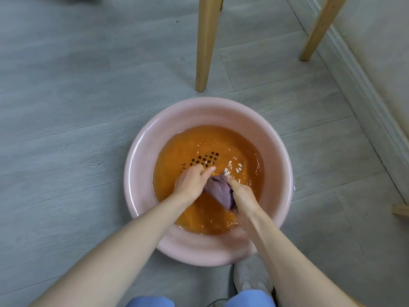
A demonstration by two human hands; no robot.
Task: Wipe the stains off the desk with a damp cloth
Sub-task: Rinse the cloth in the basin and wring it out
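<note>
A pink plastic basin [141, 165] sits on the grey floor and holds orange-tinted water with a dotted pattern on its bottom. A bunched purple cloth [221, 189] is held over the water between both hands. My left hand [193, 182] grips its left end, fingers curled. My right hand [241, 197] is closed around its right end and lower part. The cloth looks wet and twisted.
Two light wooden furniture legs [204, 43] [318, 29] stand beyond the basin. A white baseboard and wall [365, 89] run along the right. Another wooden piece [401, 209] shows at the right edge. My shoe [252, 278] and blue trouser knees are below the basin.
</note>
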